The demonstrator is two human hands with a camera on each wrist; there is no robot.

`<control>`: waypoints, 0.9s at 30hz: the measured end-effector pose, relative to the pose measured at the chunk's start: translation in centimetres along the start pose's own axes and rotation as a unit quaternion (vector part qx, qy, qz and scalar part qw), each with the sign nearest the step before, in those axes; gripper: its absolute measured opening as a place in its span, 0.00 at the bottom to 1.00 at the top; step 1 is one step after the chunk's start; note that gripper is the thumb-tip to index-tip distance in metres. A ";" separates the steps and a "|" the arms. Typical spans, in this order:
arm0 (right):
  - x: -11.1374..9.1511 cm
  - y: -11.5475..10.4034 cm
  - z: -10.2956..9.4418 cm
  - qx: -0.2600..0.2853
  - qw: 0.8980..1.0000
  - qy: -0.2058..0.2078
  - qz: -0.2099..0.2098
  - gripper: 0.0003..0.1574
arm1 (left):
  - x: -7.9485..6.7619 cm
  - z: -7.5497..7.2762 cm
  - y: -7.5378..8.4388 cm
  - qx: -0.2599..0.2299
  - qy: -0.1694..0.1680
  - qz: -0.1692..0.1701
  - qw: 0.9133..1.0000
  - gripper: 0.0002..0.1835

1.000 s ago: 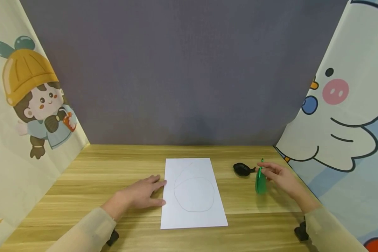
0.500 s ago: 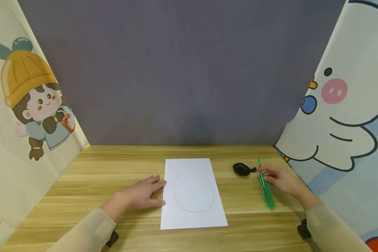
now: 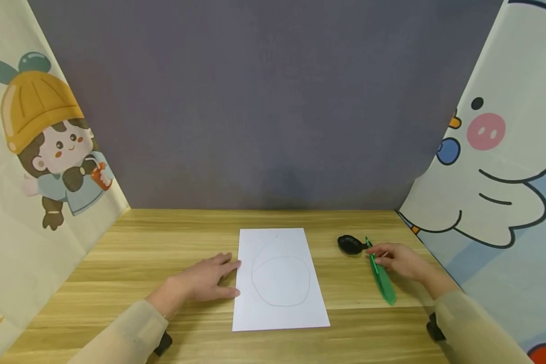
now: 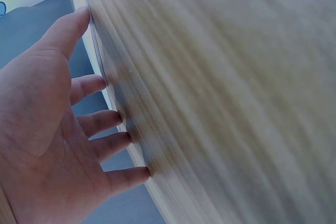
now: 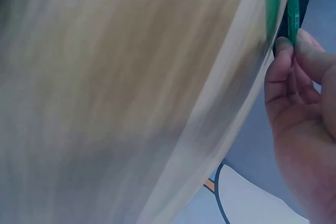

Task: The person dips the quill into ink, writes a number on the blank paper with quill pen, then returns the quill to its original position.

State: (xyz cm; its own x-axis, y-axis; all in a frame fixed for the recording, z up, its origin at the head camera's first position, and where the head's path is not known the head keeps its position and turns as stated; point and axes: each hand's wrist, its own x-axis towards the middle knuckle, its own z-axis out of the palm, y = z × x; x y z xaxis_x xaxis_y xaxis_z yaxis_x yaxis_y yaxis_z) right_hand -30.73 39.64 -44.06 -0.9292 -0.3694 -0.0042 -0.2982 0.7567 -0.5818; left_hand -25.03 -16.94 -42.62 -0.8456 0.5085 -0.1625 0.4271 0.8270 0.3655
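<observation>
My right hand (image 3: 400, 260) pinches a slim green pen (image 3: 383, 287) with a flat, feather-like lower part, between thumb and fingertips. The pen slants, its thin end pointing away and left, its broad end towards me. In the right wrist view the green shaft (image 5: 293, 9) rises from the pinch. Just left of the fingertips lies a black oval thing (image 3: 349, 244) with a narrow neck. My left hand (image 3: 205, 279) lies with spread fingers, thumb and fingertip at the left edge of a white paper sheet (image 3: 282, 316). A faint round outline is drawn on the sheet.
The wood-grain table (image 3: 164, 237) carries all of this. A dark grey panel (image 3: 264, 111) stands along its back edge. Side walls with cartoon prints (image 3: 50, 146) close it in on the left and right.
The pen has turned from nearly upright to a slant, its broad end swinging towards me and right. The right hand has shifted slightly left and nearer. The left hand and the sheet stay put.
</observation>
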 end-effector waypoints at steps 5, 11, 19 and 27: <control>0.2 0.1 0.2 0.000 1.000 -0.006 0.011 0.20 | 0.2 0.1 0.0 0.004 0.003 -0.005 1.000 0.47; 0.3 0.0 0.2 0.005 1.000 -0.008 0.013 0.20 | 0.5 0.0 0.3 0.008 0.012 -0.012 1.000 0.48; -0.6 0.0 -0.2 -0.006 1.000 0.018 0.011 0.20 | 1.2 -0.1 0.9 0.023 0.018 -0.014 0.999 0.48; -1.3 -3.3 0.4 -0.046 0.993 0.103 -0.013 0.22 | 1.6 -0.2 0.4 -0.005 0.040 -0.015 0.999 0.43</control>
State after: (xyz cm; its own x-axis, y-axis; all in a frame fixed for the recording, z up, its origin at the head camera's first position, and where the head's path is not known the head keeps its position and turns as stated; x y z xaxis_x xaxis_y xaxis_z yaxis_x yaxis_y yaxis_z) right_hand -28.49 37.37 -42.40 -0.9434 -0.2772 0.1821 -0.3317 0.7982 -0.5029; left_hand -26.26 -15.86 -42.58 -0.8812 0.4622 -0.0995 0.3982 0.8390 0.3708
